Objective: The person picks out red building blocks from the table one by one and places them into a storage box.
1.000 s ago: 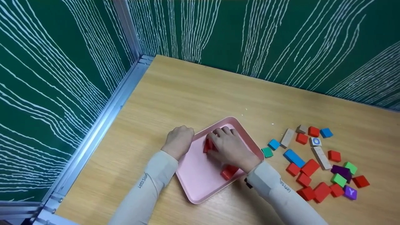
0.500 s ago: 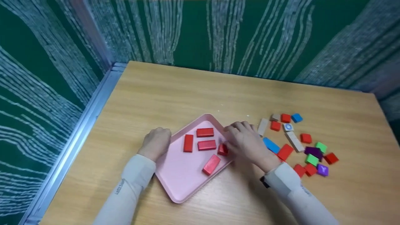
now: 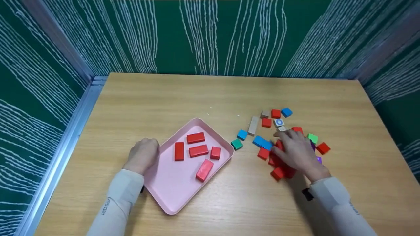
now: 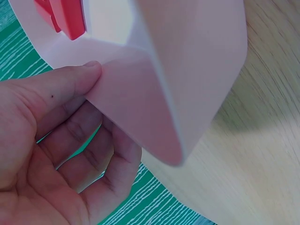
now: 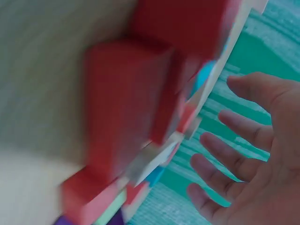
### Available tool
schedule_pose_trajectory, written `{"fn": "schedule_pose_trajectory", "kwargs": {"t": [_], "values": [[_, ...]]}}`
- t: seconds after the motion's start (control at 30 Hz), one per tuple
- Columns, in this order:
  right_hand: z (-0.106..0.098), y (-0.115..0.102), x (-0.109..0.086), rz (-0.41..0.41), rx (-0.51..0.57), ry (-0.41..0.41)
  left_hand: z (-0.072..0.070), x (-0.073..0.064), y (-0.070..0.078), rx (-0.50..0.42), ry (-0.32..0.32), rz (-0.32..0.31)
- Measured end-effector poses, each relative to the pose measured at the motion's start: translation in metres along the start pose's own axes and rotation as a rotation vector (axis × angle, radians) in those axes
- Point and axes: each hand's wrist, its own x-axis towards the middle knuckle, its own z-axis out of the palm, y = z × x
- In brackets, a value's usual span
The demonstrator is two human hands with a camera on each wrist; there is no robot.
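Observation:
At the left rim of the pink tray (image 3: 170, 196), my left hand (image 3: 143, 155) pinches the edge between thumb and curled fingers, as the left wrist view shows. Several red blocks (image 3: 198, 150) lie spread inside the tray, with a small red cube (image 3: 215, 153) near its right side. My right hand (image 3: 295, 150) hovers over the loose blocks on the table, fingers spread and nothing held in the right wrist view. Beneath it are red blocks (image 5: 126, 103), partly hidden from the head view by the hand.
Left of the right hand lie a long blue block (image 3: 262, 143), a small blue block (image 3: 242, 134) and a green block (image 3: 237, 144). Farther back are a plain wooden block (image 3: 253, 126) and a lettered block (image 3: 279, 123). Green patterned walls (image 3: 226, 39) stand behind the wooden table (image 3: 157, 101).
My right hand has let go of the small red cube at the tray's right side and moved right to the loose blocks. The left hand stays on the rim; the head view has shifted.

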Motion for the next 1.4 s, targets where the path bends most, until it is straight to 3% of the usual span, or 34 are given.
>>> {"fn": "schedule_pose_trajectory", "kwargs": {"t": [0.23, 0.53, 0.7, 0.93, 1.13, 1.4], "values": [[0.002, 0.01, -0.005, 0.078, -0.035, -0.104, 0.0, -0.001, 0.0, -0.006, 0.001, 0.0], [-0.003, 0.007, 0.004, 0.084, -0.013, -0.159, 0.001, 0.0, 0.001, -0.025, -0.013, -0.02], [-0.005, 0.012, 0.001, 0.053, -0.036, -0.162, 0.001, 0.0, 0.001, -0.016, -0.021, -0.021], [-0.005, 0.005, 0.001, 0.016, -0.061, -0.106, -0.001, 0.0, 0.001, -0.018, -0.022, -0.034], [-0.009, -0.026, 0.01, -0.03, -0.062, -0.04, 0.0, -0.001, -0.001, 0.026, 0.023, -0.008], [0.003, -0.105, 0.025, -0.147, 0.001, -0.029, 0.001, 0.001, 0.006, 0.015, 0.0, -0.027]]}}
